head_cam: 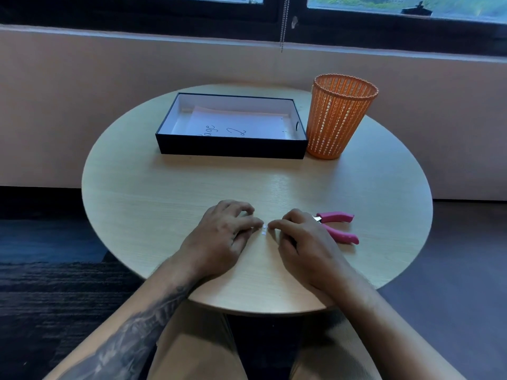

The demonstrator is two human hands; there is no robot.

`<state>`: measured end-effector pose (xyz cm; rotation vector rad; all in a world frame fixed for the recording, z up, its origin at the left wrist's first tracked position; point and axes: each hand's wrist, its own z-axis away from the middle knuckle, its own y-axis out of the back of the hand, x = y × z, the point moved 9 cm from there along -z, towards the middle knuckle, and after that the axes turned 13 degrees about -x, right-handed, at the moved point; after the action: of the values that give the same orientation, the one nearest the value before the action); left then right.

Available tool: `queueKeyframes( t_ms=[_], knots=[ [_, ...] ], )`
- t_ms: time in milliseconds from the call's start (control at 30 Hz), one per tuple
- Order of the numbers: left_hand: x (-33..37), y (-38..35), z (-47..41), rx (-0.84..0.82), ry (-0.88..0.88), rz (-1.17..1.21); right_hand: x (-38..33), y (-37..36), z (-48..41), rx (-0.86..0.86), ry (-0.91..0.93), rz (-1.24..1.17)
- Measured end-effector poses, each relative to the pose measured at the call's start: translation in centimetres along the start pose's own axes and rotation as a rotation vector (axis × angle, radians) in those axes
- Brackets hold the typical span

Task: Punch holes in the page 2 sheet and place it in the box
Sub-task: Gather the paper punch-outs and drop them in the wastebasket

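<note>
Round wooden table. Black box, open, set at far side; orange mesh basket just beside its R end. Page 2 sheet laid flat inside box. L hand & R hand rested palm-down nr front edge, fingers loosely bent, tips pressed to tabletop. Pink-handled punch laid just beside R hand. White paper bits flanked by both index tips.

Page 2 sheet in box, beyond both hands; basket right of box; punch just right of right hand.
</note>
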<state>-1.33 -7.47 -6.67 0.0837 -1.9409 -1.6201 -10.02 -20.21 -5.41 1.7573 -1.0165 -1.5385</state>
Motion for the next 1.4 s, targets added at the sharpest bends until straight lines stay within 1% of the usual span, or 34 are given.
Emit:
queueKeyframes(
  t_ms=[33,100,200,300,400,500,567,700,767,933,1167,1233,1400],
  knots=[
    [-0.1,0.1,0.0,0.006,-0.001,0.021,0.1,0.0,0.0,-0.003,-0.004,-0.002],
    [-0.6,0.5,0.1,0.072,0.022,0.108,0.2,0.0,0.0,-0.010,-0.023,0.023],
    [-1.5,1.0,0.3,0.159,0.080,0.163,-0.8,-0.4,-0.7,-0.068,-0.002,0.145],
    [-1.4,0.9,0.2,0.144,0.099,0.118,-2.0,-1.3,-1.4,-0.162,0.075,0.258],
    [-1.4,0.9,0.2,0.133,0.102,0.105,-2.0,-1.3,-1.6,-0.228,0.069,0.263],
    [-1.4,0.8,0.1,0.138,0.104,0.093,-1.6,-0.3,-1.4,-0.214,0.019,0.106],
    [-1.4,0.8,0.1,0.140,0.109,0.086,-1.3,0.1,-1.6,-0.204,-0.024,0.043],
    [-1.5,0.8,0.2,0.148,0.108,0.097,-1.2,-0.8,-2.0,-0.239,0.009,0.148],
    [-1.5,0.8,0.3,0.155,0.106,0.102,-1.1,-0.9,-2.0,-0.243,0.020,0.162],
    [-1.4,0.9,0.2,0.154,0.107,0.094,-1.0,0.3,-1.9,-0.200,-0.004,0.117],
    [-1.4,1.0,0.3,0.161,0.096,0.104,-2.0,-0.3,-2.8,-0.132,-0.034,0.237],
    [-1.4,1.0,0.3,0.163,0.095,0.110,-1.8,-0.2,-2.8,-0.116,-0.037,0.230],
    [-1.5,1.0,0.3,0.165,0.100,0.120,-0.7,0.7,-2.3,-0.144,-0.058,0.136]
  ],
)
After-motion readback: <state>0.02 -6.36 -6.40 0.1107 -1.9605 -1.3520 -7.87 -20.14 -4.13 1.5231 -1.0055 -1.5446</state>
